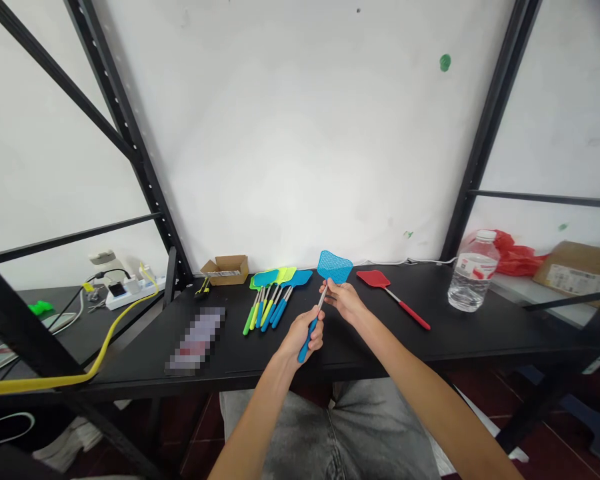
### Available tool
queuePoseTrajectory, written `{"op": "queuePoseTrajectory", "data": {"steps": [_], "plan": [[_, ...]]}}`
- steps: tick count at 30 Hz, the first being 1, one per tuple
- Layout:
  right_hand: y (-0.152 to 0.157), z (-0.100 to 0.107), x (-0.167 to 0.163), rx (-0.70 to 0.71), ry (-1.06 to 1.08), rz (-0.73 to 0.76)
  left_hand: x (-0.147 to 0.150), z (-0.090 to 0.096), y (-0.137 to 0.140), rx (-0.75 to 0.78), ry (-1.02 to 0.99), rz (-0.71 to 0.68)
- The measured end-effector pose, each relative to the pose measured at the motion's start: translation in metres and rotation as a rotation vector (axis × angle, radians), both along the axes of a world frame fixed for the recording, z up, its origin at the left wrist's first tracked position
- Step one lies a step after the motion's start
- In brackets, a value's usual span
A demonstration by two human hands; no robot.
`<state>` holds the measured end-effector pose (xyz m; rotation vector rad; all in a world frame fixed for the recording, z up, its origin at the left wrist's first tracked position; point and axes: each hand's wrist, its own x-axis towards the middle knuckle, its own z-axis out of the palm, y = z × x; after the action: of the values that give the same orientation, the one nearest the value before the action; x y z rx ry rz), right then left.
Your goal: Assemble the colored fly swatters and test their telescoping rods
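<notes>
I see both hands raised just above the black surface, near the middle of its front edge, sharing one blue plastic fly swatter with a thin metal shaft. My left hand is clenched around the blue grip at the lower end: the fingers wrap over it and the tip of the grip pokes out below the fist. My right hand sits higher up, its fingers pinching the shaft just under the mesh head, so the blue mesh paddle stands clear above the fingertips and leans toward the wall. The bare shaft runs diagonally between the two hands.

Toward the back edge, left of the hands, a bundle of green and blue fly swatters lies fanned out, heads toward the wall and grips toward me. Behind it in the back left corner stands a small open cardboard box. To the right of the hands a red fly swatter lies flat by itself, well apart from the bundle, head toward the wall. Further right, near the right edge, a clear plastic water bottle with a white cap stands upright. On the lower shelf at the left, a white power strip rests with a yellow cable trailing off it.
</notes>
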<state>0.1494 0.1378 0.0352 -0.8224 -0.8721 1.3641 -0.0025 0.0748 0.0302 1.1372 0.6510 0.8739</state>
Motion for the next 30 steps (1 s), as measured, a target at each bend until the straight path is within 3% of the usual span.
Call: {"op": "queuePoseTrajectory", "data": {"steps": [2, 7, 9, 11, 16, 20, 25, 30], "plan": [[0.001, 0.003, 0.001, -0.012, 0.01, -0.008, -0.002, 0.002, -0.003, 0.098, 0.118, 0.044], [0.004, 0.007, 0.011, -0.052, -0.009, -0.072, -0.009, 0.011, -0.02, 0.63, 0.693, 0.304], [0.006, 0.009, 0.017, -0.054, -0.025, -0.08, -0.011, 0.014, -0.026, 0.769, 0.807, 0.404], [0.008, 0.012, 0.024, -0.071, -0.016, -0.1, -0.013, 0.017, -0.03, 0.758, 0.813, 0.376], [0.012, 0.02, 0.047, -0.084, 0.048, -0.158, -0.018, 0.015, -0.037, 0.366, 0.501, 0.02], [0.015, 0.022, 0.069, -0.056, 0.1, -0.193, -0.028, 0.011, -0.048, 0.192, 0.339, -0.083], [0.022, 0.016, 0.099, -0.064, 0.088, -0.287, -0.046, 0.016, -0.067, 0.325, 0.531, -0.084], [0.022, 0.017, 0.116, -0.117, 0.105, -0.353, -0.061, 0.016, -0.086, 0.651, 0.883, 0.171]]}}
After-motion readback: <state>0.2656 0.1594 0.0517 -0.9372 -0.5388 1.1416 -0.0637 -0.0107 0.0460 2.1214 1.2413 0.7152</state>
